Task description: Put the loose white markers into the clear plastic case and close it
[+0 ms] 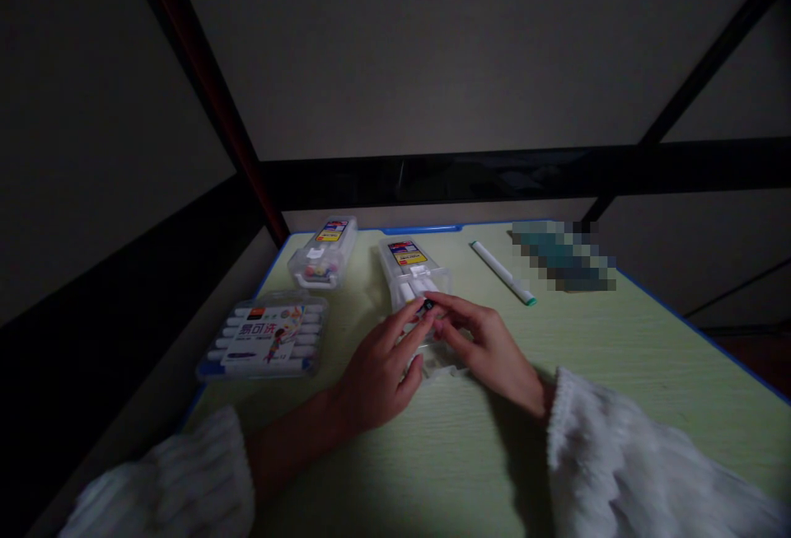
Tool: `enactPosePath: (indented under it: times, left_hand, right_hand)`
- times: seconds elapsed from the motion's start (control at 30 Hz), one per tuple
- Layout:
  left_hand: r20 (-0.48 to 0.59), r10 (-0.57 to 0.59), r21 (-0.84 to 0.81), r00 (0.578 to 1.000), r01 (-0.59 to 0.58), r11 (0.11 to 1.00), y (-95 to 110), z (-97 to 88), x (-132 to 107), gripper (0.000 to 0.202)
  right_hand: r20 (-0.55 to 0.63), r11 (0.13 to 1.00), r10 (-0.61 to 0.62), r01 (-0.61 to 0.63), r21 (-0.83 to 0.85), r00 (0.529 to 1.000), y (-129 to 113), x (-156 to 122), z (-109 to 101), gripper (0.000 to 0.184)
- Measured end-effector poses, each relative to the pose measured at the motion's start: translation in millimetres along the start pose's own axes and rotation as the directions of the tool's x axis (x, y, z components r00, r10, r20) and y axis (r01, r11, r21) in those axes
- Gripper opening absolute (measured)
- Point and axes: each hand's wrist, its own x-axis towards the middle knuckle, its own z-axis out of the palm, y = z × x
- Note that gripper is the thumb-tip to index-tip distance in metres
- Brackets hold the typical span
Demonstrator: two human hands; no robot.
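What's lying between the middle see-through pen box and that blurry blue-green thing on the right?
In the head view, one white marker with green ends lies on the table between the pen box and the blurry thing.

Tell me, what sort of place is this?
Perhaps a home drawing or study corner, though I can't be sure: a pale green table stands by a wall, holding a pack of markers and a loose marker.

Dim, greyish light, darkest along the left edge.
A soft shadow lies on the table (618, 348) below the right hand (488, 344); the glossy black band (457, 182) shows faint reflections; coarse pixelation hides one patch (563, 256).
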Motion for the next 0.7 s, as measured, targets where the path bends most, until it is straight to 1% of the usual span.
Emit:
enactPosePath:
  times: [0.17,0.47,0.53,0.63,0.7]
  left_hand:
    - [0.035,-0.017,0.011,0.999,0.017,1.0,0.5,-0.7,-0.1,0.052]
    - [0.022,0.001,0.02,1.0,-0.002,1.0,-0.4,0.5,-0.3,0.053]
    - [0.027,0.0,0.021,1.0,0.0,1.0,0.1,0.1,0.1,0.053]
    - [0.028,0.009,0.027,1.0,-0.01,1.0,1.1,-1.1,0.3,0.051]
    - [0.036,0.014,0.039,0.999,-0.015,0.999,1.5,-1.9,0.2,0.049]
  right_hand:
    - [0.014,0.999,-0.032,0.033,-0.039,0.999,-2.1,0.2,-0.3,0.042]
    - [0.008,0.993,-0.082,0.082,-0.087,0.997,0.6,-0.7,0.5,0.042]
    - [-0.005,0.989,-0.112,0.111,-0.094,0.994,0.3,-1.6,0.7,0.04]
    - [-0.09,0.971,-0.215,0.204,-0.124,0.972,-2.5,-3.5,-0.1,0.031]
    - [-0.189,0.946,-0.307,0.278,-0.168,0.933,-4.5,-4.6,-2.2,0.023]
